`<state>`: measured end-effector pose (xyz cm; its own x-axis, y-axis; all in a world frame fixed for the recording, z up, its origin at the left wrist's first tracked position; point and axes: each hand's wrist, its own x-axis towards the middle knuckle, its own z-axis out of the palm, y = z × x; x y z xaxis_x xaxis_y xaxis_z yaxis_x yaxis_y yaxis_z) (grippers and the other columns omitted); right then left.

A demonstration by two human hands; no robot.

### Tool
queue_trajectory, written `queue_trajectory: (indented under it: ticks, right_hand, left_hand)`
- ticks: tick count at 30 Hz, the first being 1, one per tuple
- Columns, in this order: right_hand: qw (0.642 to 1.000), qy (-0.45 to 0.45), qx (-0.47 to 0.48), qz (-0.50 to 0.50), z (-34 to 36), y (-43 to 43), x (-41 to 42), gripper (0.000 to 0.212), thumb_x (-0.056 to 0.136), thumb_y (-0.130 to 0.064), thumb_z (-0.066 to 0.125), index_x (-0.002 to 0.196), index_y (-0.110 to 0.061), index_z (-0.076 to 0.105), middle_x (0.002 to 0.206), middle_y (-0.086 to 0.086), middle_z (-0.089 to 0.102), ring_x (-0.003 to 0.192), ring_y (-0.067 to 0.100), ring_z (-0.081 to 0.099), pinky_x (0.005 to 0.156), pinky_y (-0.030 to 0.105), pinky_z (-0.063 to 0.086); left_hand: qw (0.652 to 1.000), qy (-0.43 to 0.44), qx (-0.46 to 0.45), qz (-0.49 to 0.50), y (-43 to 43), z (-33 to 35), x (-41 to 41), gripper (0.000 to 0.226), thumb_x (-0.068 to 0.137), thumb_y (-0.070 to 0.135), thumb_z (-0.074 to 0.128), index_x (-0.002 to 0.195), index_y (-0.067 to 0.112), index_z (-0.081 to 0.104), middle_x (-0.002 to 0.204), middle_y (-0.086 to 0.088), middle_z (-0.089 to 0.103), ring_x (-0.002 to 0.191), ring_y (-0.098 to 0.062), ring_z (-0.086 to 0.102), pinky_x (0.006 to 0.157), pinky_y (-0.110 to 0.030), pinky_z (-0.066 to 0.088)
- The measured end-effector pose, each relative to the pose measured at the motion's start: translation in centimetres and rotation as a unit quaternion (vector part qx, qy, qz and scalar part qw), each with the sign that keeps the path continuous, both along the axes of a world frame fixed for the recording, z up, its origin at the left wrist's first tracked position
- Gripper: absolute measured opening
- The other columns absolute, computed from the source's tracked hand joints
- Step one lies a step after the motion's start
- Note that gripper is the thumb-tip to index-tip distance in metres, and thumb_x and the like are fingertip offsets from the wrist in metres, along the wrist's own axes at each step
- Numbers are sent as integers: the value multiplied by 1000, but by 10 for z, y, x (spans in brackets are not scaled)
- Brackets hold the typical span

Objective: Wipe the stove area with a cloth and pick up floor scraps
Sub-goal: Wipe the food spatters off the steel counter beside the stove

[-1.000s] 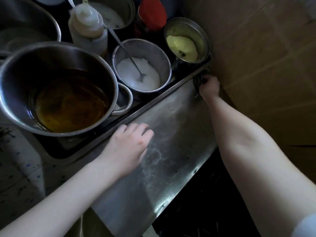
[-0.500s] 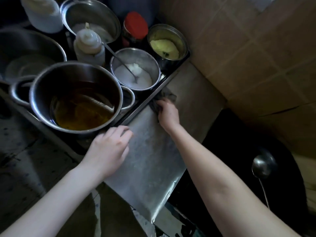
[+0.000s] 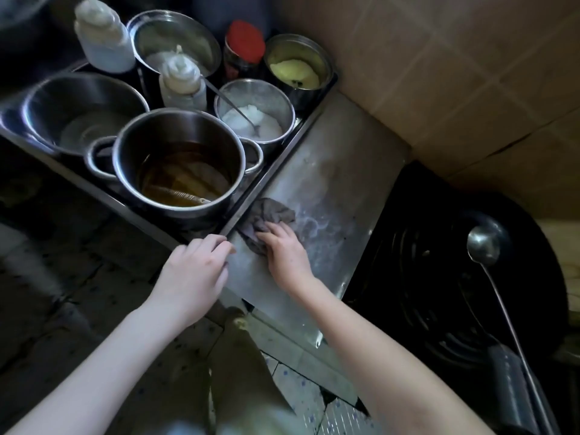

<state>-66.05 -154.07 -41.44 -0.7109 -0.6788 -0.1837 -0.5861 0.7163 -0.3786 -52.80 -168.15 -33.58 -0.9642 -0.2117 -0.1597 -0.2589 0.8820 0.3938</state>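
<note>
The right hand (image 3: 287, 259) is covering the near part of the cloth (image 3: 270, 215), hiding whether it is pinching or just pressing. The ladle (image 3: 483, 246) handle is running off the bottom edge. The back squeeze bottle (image 3: 103, 42) is blurring, its tip being cut by the top edge. The left hand (image 3: 193, 274) fingertips are smearing.
</note>
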Motion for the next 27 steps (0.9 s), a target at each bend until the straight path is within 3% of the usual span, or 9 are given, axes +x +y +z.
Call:
queue_trajectory:
  ticks: [6, 10, 15, 20, 23, 27]
  right_hand:
    - [999, -10, 11, 47, 2, 21, 55, 46, 86, -3, 58, 128, -19, 55, 148, 3, 40, 141, 28, 26, 105, 44, 41]
    - [997, -17, -3, 77, 2, 32, 56, 42, 86, -6, 60, 125, -21, 57, 146, 2, 43, 139, 27, 31, 103, 44, 45]
    - [997, -22, -65, -46, 5, 12, 6, 31, 92, -9, 50, 119, -15, 64, 141, 10, 48, 134, 30, 39, 110, 45, 35]
    - [991, -31, -31, -127, 8, -13, -19, 36, 94, -7, 44, 128, -14, 58, 148, 8, 39, 139, 29, 29, 113, 44, 28]
    - [990, -36, -16, -134, 9, -18, 4, 43, 93, -1, 42, 132, -15, 52, 151, 6, 34, 143, 31, 20, 112, 51, 28]
    - [997, -34, -7, -72, 6, -21, 48, 41, 89, -3, 51, 128, -16, 55, 149, 7, 37, 142, 33, 20, 105, 52, 37]
  left_hand:
    - [1000, 4, -16, -7, -9, -6, 12, 28, 88, 20, 59, 116, 15, 62, 119, -4, 60, 99, -25, 61, 79, -38, 50]
    - [1000, 21, -13, -15, -12, -7, 14, 27, 87, 19, 61, 113, 14, 63, 113, -5, 62, 93, -24, 63, 75, -38, 52]
    - [999, 29, -25, -17, -18, -10, 16, 27, 86, 18, 61, 112, 13, 63, 111, -6, 63, 92, -25, 64, 72, -37, 52]
    - [999, 14, -27, -11, -20, -9, 21, 28, 89, 19, 57, 116, 14, 61, 114, -7, 61, 96, -26, 61, 77, -40, 52]
    - [1000, 11, -24, -9, -20, -8, 25, 29, 90, 20, 56, 118, 14, 60, 117, -6, 59, 100, -26, 60, 81, -41, 51]
    - [999, 18, -23, -12, -22, -5, 29, 28, 88, 18, 59, 116, 13, 61, 118, -6, 60, 101, -26, 61, 82, -42, 53]
